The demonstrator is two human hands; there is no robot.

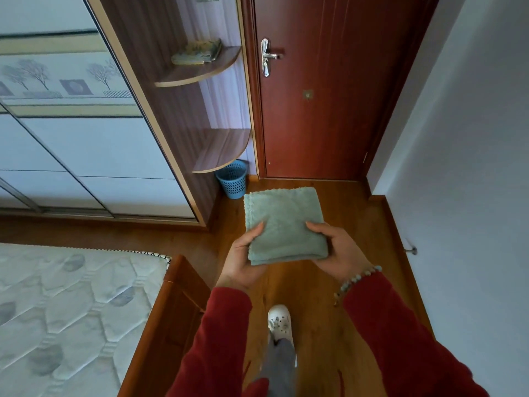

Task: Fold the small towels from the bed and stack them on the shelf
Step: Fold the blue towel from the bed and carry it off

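Your left hand (242,257) and right hand (333,250) each grip a near corner of the folded green towel (283,224), fingers curled under, thumbs on top, above the floor (329,310). Left lies the bed (71,305). Far left, the upper shelf (200,71) holds folded towels (197,51).

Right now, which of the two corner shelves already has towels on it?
The upper shelf, level with the door handle, carries a folded stack. The lower shelf, just above the blue bin, carries nothing.
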